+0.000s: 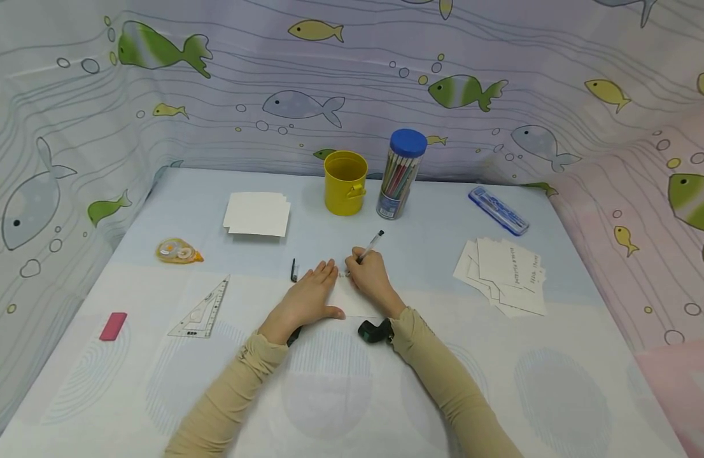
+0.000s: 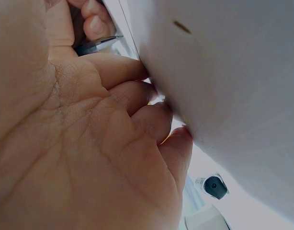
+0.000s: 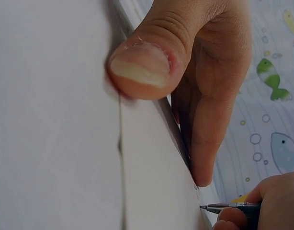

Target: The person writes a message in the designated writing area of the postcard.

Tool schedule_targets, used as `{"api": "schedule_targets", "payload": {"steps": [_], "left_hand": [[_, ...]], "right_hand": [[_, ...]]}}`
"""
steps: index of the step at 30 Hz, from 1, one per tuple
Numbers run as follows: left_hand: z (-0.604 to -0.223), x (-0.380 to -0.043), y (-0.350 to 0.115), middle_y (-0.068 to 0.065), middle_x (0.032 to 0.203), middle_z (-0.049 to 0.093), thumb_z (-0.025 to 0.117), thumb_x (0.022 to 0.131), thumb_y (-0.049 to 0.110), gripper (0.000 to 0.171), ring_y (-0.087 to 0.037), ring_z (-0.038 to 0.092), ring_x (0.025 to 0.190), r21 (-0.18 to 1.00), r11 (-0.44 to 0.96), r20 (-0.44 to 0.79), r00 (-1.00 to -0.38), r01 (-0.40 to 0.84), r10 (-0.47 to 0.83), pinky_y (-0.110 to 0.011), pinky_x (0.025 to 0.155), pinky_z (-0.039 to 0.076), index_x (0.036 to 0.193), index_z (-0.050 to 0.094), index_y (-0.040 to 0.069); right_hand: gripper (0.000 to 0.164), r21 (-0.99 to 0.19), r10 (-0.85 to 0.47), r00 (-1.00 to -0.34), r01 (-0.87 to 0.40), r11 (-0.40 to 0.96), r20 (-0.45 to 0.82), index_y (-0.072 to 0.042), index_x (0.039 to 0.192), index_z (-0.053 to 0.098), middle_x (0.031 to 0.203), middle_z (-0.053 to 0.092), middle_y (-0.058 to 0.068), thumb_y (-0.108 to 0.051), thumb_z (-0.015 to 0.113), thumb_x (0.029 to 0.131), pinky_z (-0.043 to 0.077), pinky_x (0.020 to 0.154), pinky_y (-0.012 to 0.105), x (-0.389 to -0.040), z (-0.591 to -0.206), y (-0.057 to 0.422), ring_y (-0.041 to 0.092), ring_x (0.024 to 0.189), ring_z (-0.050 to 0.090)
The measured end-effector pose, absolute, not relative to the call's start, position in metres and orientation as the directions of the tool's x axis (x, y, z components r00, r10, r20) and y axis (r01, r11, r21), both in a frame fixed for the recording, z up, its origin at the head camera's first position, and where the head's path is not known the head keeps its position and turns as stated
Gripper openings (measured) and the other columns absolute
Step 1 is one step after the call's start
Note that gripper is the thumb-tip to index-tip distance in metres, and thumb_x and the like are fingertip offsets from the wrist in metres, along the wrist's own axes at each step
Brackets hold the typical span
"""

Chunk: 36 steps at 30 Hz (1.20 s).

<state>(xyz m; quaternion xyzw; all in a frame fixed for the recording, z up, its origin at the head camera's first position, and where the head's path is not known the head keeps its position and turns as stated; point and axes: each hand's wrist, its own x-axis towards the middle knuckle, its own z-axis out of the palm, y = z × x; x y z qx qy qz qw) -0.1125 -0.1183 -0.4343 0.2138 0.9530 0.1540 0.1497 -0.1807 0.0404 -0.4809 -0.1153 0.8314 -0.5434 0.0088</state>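
Observation:
My right hand (image 1: 373, 280) pinches a pen (image 1: 375, 241), its dark end tilted up and away. In the right wrist view, the metal tip of the pen (image 3: 216, 208) meets a white card (image 3: 154, 184), close to small written marks. My left hand (image 1: 306, 299) rests on the left part of that card, its fingers extended and thumb spread towards the near edge. Seen from the left wrist, the palm (image 2: 99, 143) arches above the surface with the fingertips down on it. Just left of the left fingers lies a black pen cap (image 1: 294, 271).
Blank cards (image 1: 257, 214), a yellow bucket (image 1: 345, 184), a tube of pencils (image 1: 399, 175) and a blue case (image 1: 498, 210) stand or lie further back. Written cards (image 1: 506, 273) are at right. Correction tape (image 1: 178, 251), a set square (image 1: 202, 312) and a pink eraser (image 1: 113, 326) lie left.

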Motion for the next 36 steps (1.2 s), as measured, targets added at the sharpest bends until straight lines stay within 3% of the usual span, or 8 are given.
{"api": "schedule_targets", "payload": {"steps": [7, 14, 20, 26, 36], "left_hand": [[-0.435, -0.112, -0.117, -0.023, 0.16, 0.017, 0.071, 0.083, 0.048, 0.098, -0.038, 0.016, 0.149, 0.364, 0.862, -0.229, -0.864, 0.351, 0.449, -0.052, 0.12, 0.022, 0.149, 0.026, -0.008], [-0.441, -0.111, -0.118, -0.023, 0.16, 0.015, 0.07, 0.083, 0.049, 0.098, -0.038, 0.015, 0.149, 0.368, 0.861, -0.242, -0.858, 0.351, 0.453, -0.052, 0.12, 0.021, 0.15, 0.025, -0.007], [-0.437, -0.113, -0.118, -0.023, 0.16, 0.016, 0.071, 0.083, 0.048, 0.098, -0.038, 0.015, 0.149, 0.365, 0.861, -0.231, -0.861, 0.355, 0.453, -0.052, 0.12, 0.022, 0.149, 0.025, -0.008], [-0.438, -0.114, -0.12, -0.023, 0.16, 0.015, 0.07, 0.083, 0.048, 0.098, -0.038, 0.015, 0.149, 0.363, 0.862, -0.236, -0.86, 0.355, 0.453, -0.053, 0.12, 0.021, 0.15, 0.024, -0.008], [-0.439, -0.115, -0.121, -0.023, 0.16, 0.016, 0.068, 0.084, 0.049, 0.097, -0.038, 0.015, 0.149, 0.342, 0.86, -0.222, -0.857, 0.378, 0.465, -0.052, 0.12, 0.022, 0.15, 0.024, -0.007]], "right_hand": [[0.037, -0.933, -0.187, -0.976, -0.168, 0.318, 0.112, -0.015, 0.055, 0.031, 0.041, 0.035, -0.008, -0.003, 0.048, 0.086, 0.022, 0.036, 0.019, -0.178, -0.48, 0.042, 0.005, 0.035, 0.032], [0.038, -0.944, -0.173, -0.979, -0.156, 0.292, 0.108, -0.01, 0.057, 0.033, 0.041, 0.037, -0.007, 0.003, 0.048, 0.089, 0.022, 0.036, 0.013, -0.164, -0.463, 0.04, -0.008, 0.031, 0.029], [0.035, -0.94, -0.209, -0.97, -0.184, 0.287, 0.126, -0.003, 0.058, 0.037, 0.042, 0.041, -0.005, 0.003, 0.047, 0.091, 0.02, 0.037, 0.007, -0.16, -0.447, 0.04, 0.0, 0.034, 0.037], [0.037, -0.931, -0.211, -0.969, -0.192, 0.31, 0.13, -0.007, 0.057, 0.037, 0.042, 0.043, -0.005, 0.0, 0.048, 0.092, 0.025, 0.033, 0.013, -0.175, -0.476, 0.039, 0.0, 0.033, 0.041], [0.035, -0.909, -0.224, -0.96, -0.24, 0.341, 0.17, -0.012, 0.057, 0.038, 0.041, 0.044, -0.005, -0.005, 0.047, 0.09, 0.025, 0.033, 0.019, -0.179, -0.479, 0.04, 0.004, 0.033, 0.04]]}}
